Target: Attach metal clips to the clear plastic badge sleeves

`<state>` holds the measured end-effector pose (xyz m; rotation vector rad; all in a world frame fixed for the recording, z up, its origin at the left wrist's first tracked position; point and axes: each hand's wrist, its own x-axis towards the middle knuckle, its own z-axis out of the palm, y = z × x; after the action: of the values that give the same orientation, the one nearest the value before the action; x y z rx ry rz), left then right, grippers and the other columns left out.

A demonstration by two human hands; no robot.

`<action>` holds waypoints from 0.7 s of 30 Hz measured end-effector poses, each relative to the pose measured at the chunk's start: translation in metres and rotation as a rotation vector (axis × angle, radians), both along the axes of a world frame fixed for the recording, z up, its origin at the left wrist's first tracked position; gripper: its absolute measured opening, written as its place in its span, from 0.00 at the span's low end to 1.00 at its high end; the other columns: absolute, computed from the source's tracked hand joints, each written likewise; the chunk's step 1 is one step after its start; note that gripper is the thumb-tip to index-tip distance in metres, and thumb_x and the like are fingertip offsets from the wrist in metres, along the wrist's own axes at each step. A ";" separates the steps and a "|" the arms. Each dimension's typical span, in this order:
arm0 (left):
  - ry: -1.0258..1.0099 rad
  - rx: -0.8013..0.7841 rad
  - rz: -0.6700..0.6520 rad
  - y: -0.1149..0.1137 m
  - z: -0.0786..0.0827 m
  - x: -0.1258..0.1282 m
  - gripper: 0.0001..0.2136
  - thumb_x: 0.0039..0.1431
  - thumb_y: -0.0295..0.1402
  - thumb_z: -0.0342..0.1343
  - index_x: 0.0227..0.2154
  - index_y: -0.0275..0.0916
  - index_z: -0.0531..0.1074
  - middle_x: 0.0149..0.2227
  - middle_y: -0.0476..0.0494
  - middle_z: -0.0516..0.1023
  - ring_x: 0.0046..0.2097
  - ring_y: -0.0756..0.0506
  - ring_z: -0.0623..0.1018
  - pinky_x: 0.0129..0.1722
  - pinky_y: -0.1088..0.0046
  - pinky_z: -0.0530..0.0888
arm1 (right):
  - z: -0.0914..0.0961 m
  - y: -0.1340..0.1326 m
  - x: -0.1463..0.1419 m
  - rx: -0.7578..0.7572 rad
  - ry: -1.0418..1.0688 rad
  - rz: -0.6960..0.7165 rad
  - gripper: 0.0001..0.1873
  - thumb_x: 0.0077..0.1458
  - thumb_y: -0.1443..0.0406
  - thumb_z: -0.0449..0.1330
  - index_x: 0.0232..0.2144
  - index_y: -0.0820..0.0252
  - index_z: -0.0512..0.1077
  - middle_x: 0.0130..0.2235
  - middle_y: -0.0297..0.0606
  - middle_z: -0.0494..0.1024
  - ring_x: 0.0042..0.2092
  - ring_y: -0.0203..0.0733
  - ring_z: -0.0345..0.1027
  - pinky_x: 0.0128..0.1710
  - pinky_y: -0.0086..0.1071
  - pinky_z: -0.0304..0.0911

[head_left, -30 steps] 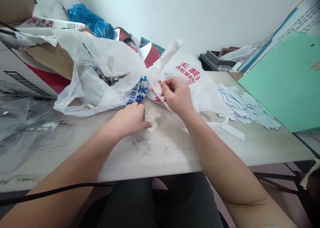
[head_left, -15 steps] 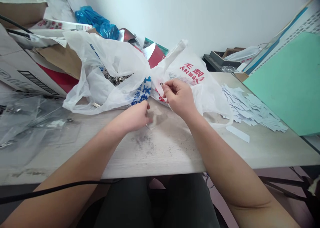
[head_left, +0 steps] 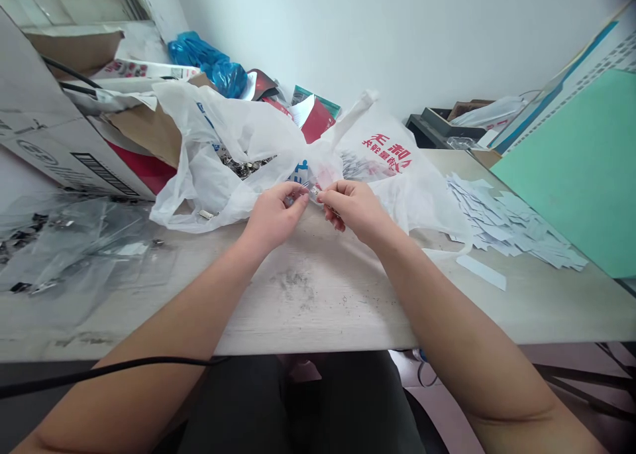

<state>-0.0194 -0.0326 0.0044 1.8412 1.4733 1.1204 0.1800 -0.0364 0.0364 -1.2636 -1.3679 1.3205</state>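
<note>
My left hand point(head_left: 275, 217) pinches a small clear plastic bag point(head_left: 311, 187), mostly hidden by the fingers. Facing it, my right hand point(head_left: 354, 207) is closed on a tiny silvery metal part point(head_left: 317, 192), which is against or just inside the bag; I cannot tell which. Both hands are above the table, their fingertips almost meeting. Behind my left hand, an open white carrier bag point(head_left: 199, 169) with blue print holds many small metal parts point(head_left: 248, 168). A second white carrier bag point(head_left: 412, 182), with red print, lies behind my right hand.
Clear plastic bags point(head_left: 94, 242) with dark and metal pieces lie at the left, below a cardboard box point(head_left: 64, 142). White paper slips point(head_left: 511, 222) are heaped at the right, beside a green board point(head_left: 571, 169). A black cable point(head_left: 124, 368) crosses the near edge at left.
My left hand has risen from the tabletop with the small clear bag and come up to my right hand. The metal part in my right hand has moved down to the bag. The view has shifted slightly.
</note>
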 end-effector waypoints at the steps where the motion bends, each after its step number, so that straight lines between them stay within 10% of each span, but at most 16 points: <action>1: 0.013 0.005 0.000 -0.001 0.000 0.001 0.11 0.72 0.41 0.63 0.47 0.43 0.87 0.47 0.41 0.90 0.43 0.41 0.82 0.48 0.61 0.80 | -0.001 -0.001 -0.001 0.009 -0.004 0.002 0.15 0.60 0.68 0.72 0.24 0.57 0.73 0.23 0.33 0.76 0.21 0.33 0.64 0.19 0.27 0.60; 21: 0.343 0.229 -0.053 -0.010 0.003 0.004 0.14 0.78 0.33 0.53 0.38 0.43 0.83 0.45 0.38 0.83 0.50 0.36 0.81 0.59 0.53 0.77 | -0.024 0.006 -0.007 0.072 0.249 0.129 0.26 0.57 0.45 0.82 0.34 0.56 0.77 0.29 0.34 0.82 0.25 0.35 0.71 0.23 0.31 0.66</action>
<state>-0.0154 -0.0423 0.0071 2.3108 1.5171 1.0184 0.1731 -0.0300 0.0122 -0.9408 -1.3239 1.4497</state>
